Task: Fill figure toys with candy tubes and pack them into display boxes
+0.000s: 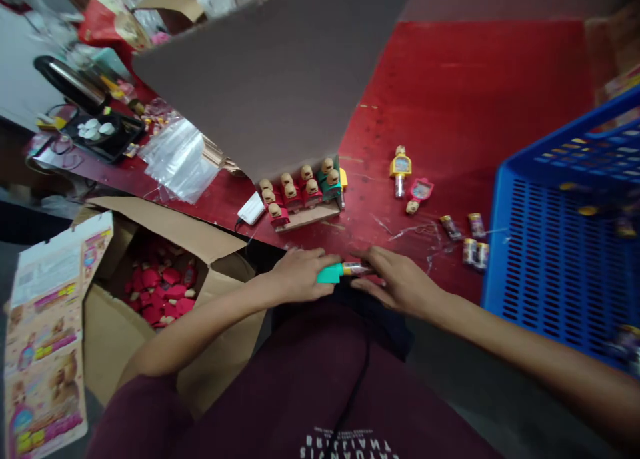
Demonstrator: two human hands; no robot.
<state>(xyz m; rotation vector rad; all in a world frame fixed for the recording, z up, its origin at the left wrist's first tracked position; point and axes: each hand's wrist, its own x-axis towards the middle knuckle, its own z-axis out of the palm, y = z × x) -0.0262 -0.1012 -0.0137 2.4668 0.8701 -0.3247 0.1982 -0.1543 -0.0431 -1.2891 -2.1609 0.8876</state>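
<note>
My left hand (299,276) is closed around a teal plastic toy piece (329,273) at the table's front edge. My right hand (393,279) pinches the far end of a small candy tube (354,269), whose other end meets the teal piece. Whether the tube sits inside it, I cannot tell. Just beyond my hands, an open display box (317,213) holds several bear-topped toys (311,191) in red and green. Right of it lie a yellow toy (401,165) with a clear tube and a pink one (420,190). Several loose candy tubes (476,225) lie nearby.
A blue plastic basket (530,245) with some tubes in it stands at the right. At lower left, an open carton (225,239) holds many red toy pieces (160,285). Clear bags (180,159), a white box (251,209) and a kettle (73,82) occupy the table's left side.
</note>
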